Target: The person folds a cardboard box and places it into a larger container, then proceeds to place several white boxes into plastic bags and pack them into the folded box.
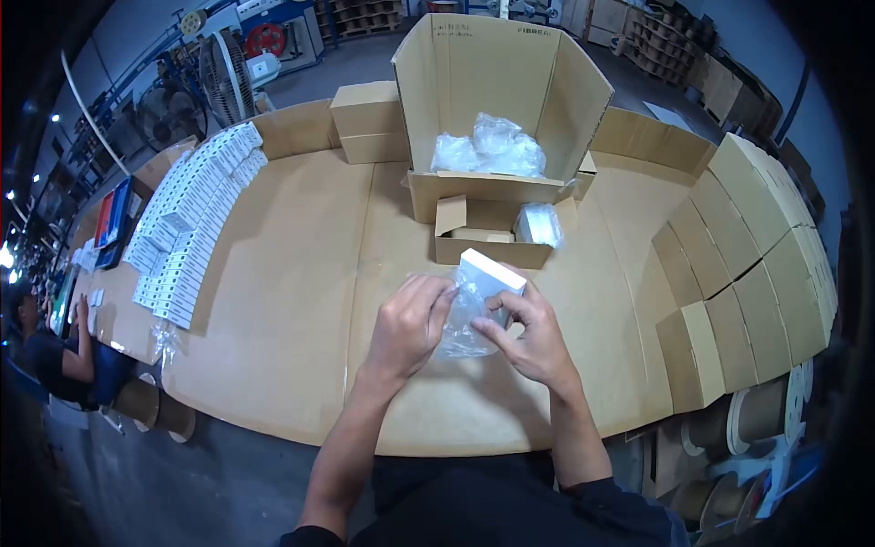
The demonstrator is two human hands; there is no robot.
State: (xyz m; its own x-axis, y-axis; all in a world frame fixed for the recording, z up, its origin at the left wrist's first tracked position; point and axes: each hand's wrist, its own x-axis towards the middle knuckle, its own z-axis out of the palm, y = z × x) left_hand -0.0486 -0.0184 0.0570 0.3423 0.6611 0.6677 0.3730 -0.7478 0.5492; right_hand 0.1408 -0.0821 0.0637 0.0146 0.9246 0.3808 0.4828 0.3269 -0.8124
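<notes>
My left hand [412, 326] and my right hand [533, 335] meet over the near middle of the cardboard-covered table [292, 301]; between them I hold a small white box [490, 273], tilted, its lower part inside a clear plastic bag [463, 330]; my left fingers are closed, pinching the bag's edge, and my right fingers are closed on the box and the film beside it.

The film looks thin and slack; if I pinch only one layer, the bag's mouth could shut against the box corner and snag, or tear; the box could also slide out the open top if my right grip eases, since nothing supports it from below.

Counting: one box in hand; one bag on it; one tall open carton [497, 100] at the far middle, with a heap of clear bags [488, 146] inside, too crumpled to count; one low open carton [497, 232] just in front of it, holding one bagged item [538, 223] that I can see; two closed brown boxes [369, 120] stacked at the far left of that; rows of small white boxes [191, 219] on the left, too many to count surely; stacked flat cartons [747, 264] on the right; one other person [55, 351] sits at the far left edge.
</notes>
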